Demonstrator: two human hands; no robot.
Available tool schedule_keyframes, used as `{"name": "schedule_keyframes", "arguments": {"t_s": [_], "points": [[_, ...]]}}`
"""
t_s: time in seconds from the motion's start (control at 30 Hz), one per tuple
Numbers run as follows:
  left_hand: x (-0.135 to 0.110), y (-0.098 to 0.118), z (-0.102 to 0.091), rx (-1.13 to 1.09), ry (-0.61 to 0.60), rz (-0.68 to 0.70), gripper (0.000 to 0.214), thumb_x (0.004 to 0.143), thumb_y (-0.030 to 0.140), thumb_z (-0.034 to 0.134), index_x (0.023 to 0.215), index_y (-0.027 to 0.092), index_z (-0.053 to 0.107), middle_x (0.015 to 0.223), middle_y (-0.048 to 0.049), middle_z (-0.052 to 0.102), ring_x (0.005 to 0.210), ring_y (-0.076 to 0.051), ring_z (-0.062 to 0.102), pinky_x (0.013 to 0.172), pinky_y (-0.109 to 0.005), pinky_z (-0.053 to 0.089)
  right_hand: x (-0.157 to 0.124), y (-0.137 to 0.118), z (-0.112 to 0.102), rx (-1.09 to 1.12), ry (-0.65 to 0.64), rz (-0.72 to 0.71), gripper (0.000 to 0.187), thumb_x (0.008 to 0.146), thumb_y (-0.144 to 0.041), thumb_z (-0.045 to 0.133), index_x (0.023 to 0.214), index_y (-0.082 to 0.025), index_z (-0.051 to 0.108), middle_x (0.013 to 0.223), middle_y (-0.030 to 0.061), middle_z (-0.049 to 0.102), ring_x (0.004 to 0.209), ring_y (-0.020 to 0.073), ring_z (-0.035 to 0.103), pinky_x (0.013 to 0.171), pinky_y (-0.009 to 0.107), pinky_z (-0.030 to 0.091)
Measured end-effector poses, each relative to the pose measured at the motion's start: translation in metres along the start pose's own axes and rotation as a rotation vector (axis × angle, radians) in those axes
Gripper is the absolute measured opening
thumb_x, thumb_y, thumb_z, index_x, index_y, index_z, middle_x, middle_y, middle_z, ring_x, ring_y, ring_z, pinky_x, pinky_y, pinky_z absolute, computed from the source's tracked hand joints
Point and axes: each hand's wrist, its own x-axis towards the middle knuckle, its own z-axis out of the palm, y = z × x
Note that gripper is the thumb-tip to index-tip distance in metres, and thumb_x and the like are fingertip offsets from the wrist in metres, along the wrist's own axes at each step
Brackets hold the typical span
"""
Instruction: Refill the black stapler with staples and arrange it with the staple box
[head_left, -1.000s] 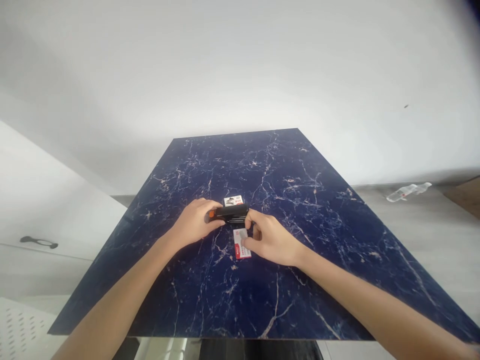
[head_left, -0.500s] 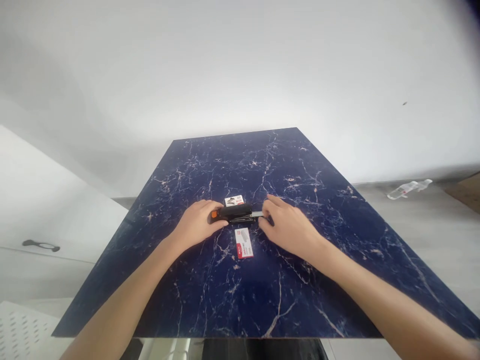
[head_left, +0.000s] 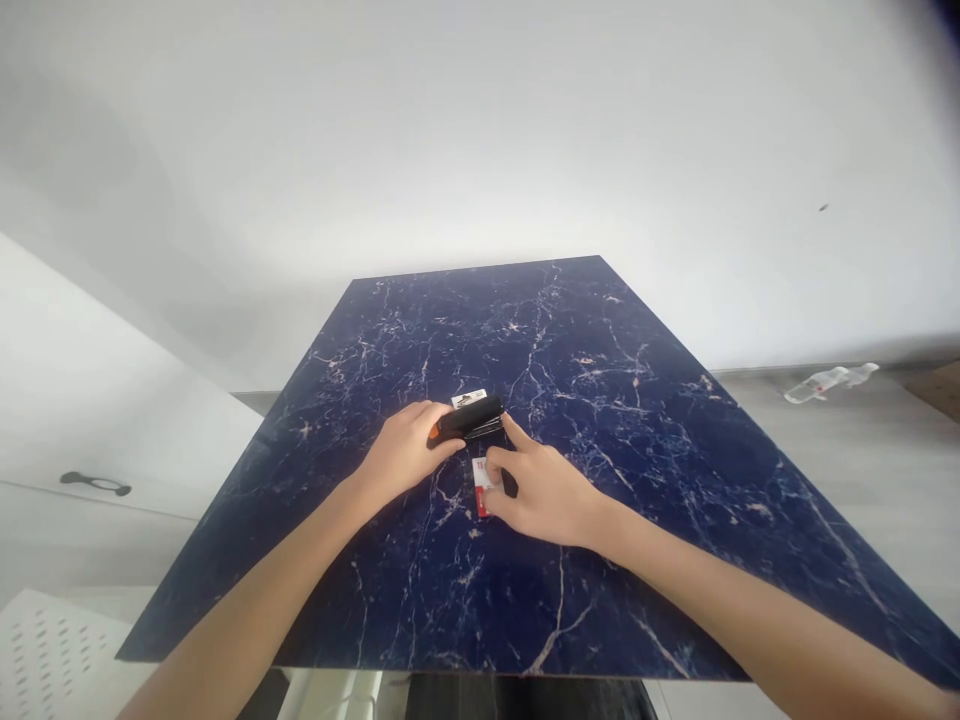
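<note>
In the head view, both forearms reach in from the near edge of the dark blue marbled tabletop (head_left: 615, 400) and meet a little left of its middle. The left hand (head_left: 405, 455) lies palm down with its fingers curled around the orange rear end of a black stapler (head_left: 471, 417), holding it; the stapler lies crosswise, its right end tilted slightly up. The right hand (head_left: 536, 490) comes in from the right with its index finger stretched out to the stapler's right end. Its thumb and other fingers are bent loosely over a small red and white box (head_left: 480, 482) that lies flat just in front of the stapler; whether it grips the box I cannot tell. A small white card (head_left: 469, 398) lies just behind the stapler. Bare tabletop spreads wide on every side of the hands, with all four edges well apart from them. Off the tabletop, a clear bottle (head_left: 829, 380) lies on the floor at far right, and a white cabinet (head_left: 90, 420) stands at left.
</note>
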Motion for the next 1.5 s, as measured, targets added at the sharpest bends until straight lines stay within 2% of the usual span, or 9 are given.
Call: {"name": "schedule_keyframes", "arguments": {"t_s": [0.13,0.23,0.4,0.5,0.6,0.77,0.93,1.17,1.5], "points": [[0.001,0.019,0.01,0.168,0.122,-0.062,0.039,0.091,0.039,0.067,0.123,0.017,0.058,0.104,-0.0122,0.073,0.094,-0.032,0.066,0.082,-0.043,0.048,-0.001,0.0,0.005,-0.189,0.152,0.039,0.028,0.096,-0.044,0.051,0.094,-0.018,0.06,0.135,0.0181,0.053,0.064,0.0161,0.059,0.06,0.032,0.04],[0.003,0.031,0.013,0.241,0.16,-0.092,0.046,0.094,0.044,0.062,0.129,0.014,0.057,0.098,-0.0145,0.074,0.093,-0.036,0.064,0.082,-0.047,0.045,-0.005,-0.004,0.011,-0.133,0.149,-0.019,0.023,0.095,-0.04,0.056,0.084,-0.019,0.056,0.114,0.0134,0.062,0.07,0.0178,0.06,0.063,0.032,0.042],[0.0,0.028,-0.006,-0.194,-0.082,-0.125,0.041,0.104,0.048,0.038,0.13,0.021,0.056,0.085,-0.0048,0.071,0.081,-0.026,0.066,0.073,-0.036,0.045,-0.005,-0.001,0.014,0.215,0.102,-0.045,0.022,0.088,-0.024,0.061,0.072,-0.021,0.046,0.083,-0.0001,0.061,0.062,0.0116,0.054,0.056,0.025,0.041],[-0.004,0.017,-0.025,-0.332,-0.158,-0.14,0.042,0.104,0.05,0.037,0.129,0.023,0.058,0.098,-0.0051,0.072,0.094,-0.025,0.066,0.076,-0.034,0.046,0.0,0.009,0.014,0.215,0.242,-0.013,0.024,0.09,-0.022,0.057,0.07,-0.022,0.043,0.07,-0.0028,0.057,0.056,0.0117,0.05,0.052,0.026,0.039],[-0.008,0.014,-0.037,-0.254,-0.218,-0.048,0.036,0.094,0.054,0.054,0.105,0.022,0.065,0.095,-0.0047,0.071,0.085,-0.023,0.066,0.07,-0.032,0.046,0.007,0.02,0.013,0.203,0.387,-0.065,0.005,0.093,-0.021,0.055,0.088,-0.022,0.055,0.093,0.003,0.065,0.063,0.0134,0.057,0.058,0.029,0.049],[-0.013,0.035,-0.026,-0.013,-0.256,0.213,0.036,0.074,0.055,0.077,0.076,0.021,0.065,0.081,-0.0031,0.072,0.075,-0.024,0.066,0.067,-0.034,0.045,0.021,0.028,0.005,-0.145,0.246,-0.448,0.06,0.086,-0.001,0.042,0.14,-0.025,0.05,0.157,0.0085,0.041,0.117,0.0265,0.056,0.094,0.044,0.055],[-0.019,0.043,-0.023,0.095,-0.266,0.285,0.021,0.077,0.042,0.073,0.075,0.022,0.065,0.073,-0.0013,0.07,0.065,-0.022,0.065,0.066,-0.034,0.045,0.022,0.023,-0.005,-0.402,0.156,-0.494,0.046,0.082,-0.003,0.047,0.122,-0.02,0.061,0.149,0.0091,0.049,0.113,0.0291,0.052,0.087,0.045,0.056],[-0.013,0.019,-0.024,0.15,-0.183,0.129,0.018,0.09,0.036,0.059,0.088,0.02,0.065,0.075,-0.0055,0.066,0.068,-0.023,0.062,0.061,-0.034,0.045,0.014,0.027,-0.012,-0.295,0.25,-0.42,0.025,0.078,-0.01,0.054,0.101,-0.017,0.061,0.131,0.0124,0.055,0.097,0.0252,0.053,0.078,0.041,0.055],[-0.013,0.01,-0.02,-0.084,-0.252,0.264,0.055,0.082,0.052,0.074,0.131,0.029,0.06,0.121,-0.0068,0.068,0.114,-0.031,0.059,0.099,-0.046,0.042,0.008,0.028,-0.011,-0.232,0.223,-0.484,0.029,0.087,-0.012,0.054,0.114,-0.018,0.064,0.139,0.0138,0.054,0.113,0.0292,0.057,0.091,0.047,0.057]]}}
